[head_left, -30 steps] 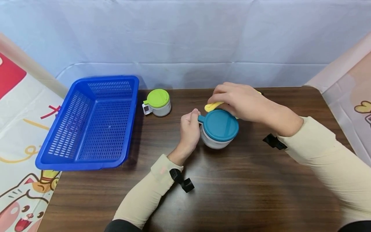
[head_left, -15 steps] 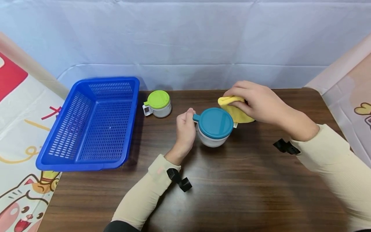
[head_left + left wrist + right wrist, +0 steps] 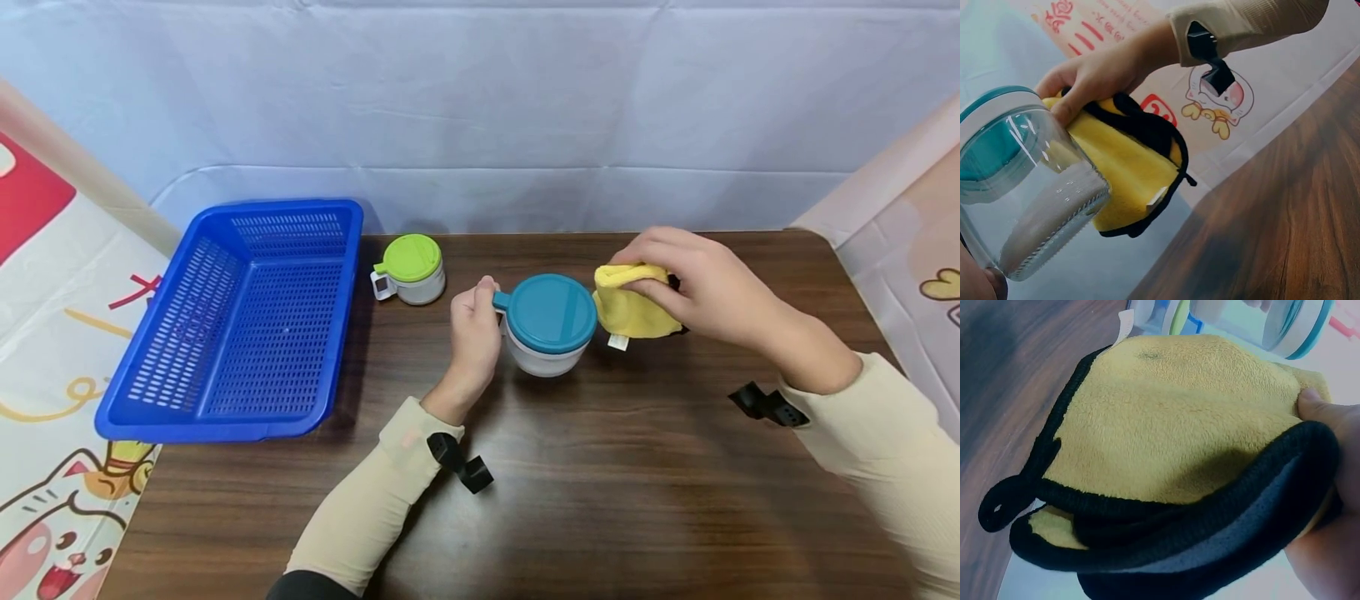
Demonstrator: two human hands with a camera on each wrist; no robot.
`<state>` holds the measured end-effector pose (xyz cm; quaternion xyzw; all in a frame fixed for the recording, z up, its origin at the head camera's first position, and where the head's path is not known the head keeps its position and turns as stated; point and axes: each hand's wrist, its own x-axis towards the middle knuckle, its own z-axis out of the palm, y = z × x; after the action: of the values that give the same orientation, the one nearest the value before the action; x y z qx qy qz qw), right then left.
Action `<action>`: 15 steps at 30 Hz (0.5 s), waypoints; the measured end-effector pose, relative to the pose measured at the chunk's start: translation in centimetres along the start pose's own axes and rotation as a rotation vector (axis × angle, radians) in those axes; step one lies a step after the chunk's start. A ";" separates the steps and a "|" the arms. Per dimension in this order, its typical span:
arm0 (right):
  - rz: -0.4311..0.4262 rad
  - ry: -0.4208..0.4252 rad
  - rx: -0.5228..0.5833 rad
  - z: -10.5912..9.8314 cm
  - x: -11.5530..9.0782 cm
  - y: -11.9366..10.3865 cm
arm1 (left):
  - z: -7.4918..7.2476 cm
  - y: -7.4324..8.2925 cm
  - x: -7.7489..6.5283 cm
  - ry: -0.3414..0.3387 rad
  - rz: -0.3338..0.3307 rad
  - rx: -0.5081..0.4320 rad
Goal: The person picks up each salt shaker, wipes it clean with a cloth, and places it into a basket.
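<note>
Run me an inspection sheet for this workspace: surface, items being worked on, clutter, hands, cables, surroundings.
Surface: dark wood-grain table.
Job's things: teal-lidded jar; yellow cloth with black edging beside it, contact unclear.
Clutter: green-lidded jar, upright, right of the blue basket.
Hands: left hand holds the teal-lidded jar; right hand pinches the cloth.
Cables: nothing seen.
Surroundings: pale backdrop behind; cartoon-printed sheet at left.

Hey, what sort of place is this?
Probably a small staged tabletop work area, judging by the dark wood-look table, the pale creased backdrop right behind it and the cartoon-printed sheet along the left. The wider room isn't shown.
</note>
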<state>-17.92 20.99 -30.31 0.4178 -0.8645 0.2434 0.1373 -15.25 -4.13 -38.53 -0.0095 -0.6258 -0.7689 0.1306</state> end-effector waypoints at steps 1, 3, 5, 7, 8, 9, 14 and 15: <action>-0.004 0.002 0.011 0.0 -0.2 -0.1 | 0.0 0.0 0.0 0.001 0.000 -0.002; -0.010 0.007 0.035 0.0 -0.5 -0.2 | 0.0 0.0 0.1 0.003 0.001 -0.005; -0.014 0.012 0.062 -0.1 -0.9 -0.4 | 0.0 0.0 0.1 0.009 0.000 -0.006; -0.011 0.014 0.084 -0.1 -1.2 -0.6 | 0.1 0.0 0.1 0.014 0.001 -0.004; -0.011 0.015 0.095 0.0 -1.4 -0.6 | 0.1 0.0 0.1 0.017 0.002 -0.003; -0.012 0.016 0.104 0.0 -1.5 -0.7 | 0.1 0.0 0.1 0.020 0.003 -0.003; -0.035 0.026 0.166 0.5 -2.0 -1.0 | 0.1 0.0 0.1 0.023 0.004 0.004; -0.044 0.029 0.182 0.6 -2.1 -1.1 | 0.1 0.0 0.1 0.022 0.002 0.004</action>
<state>-15.82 21.47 -31.46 0.4437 -0.8274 0.3241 0.1164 -15.40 -4.04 -38.51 -0.0016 -0.6260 -0.7674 0.1383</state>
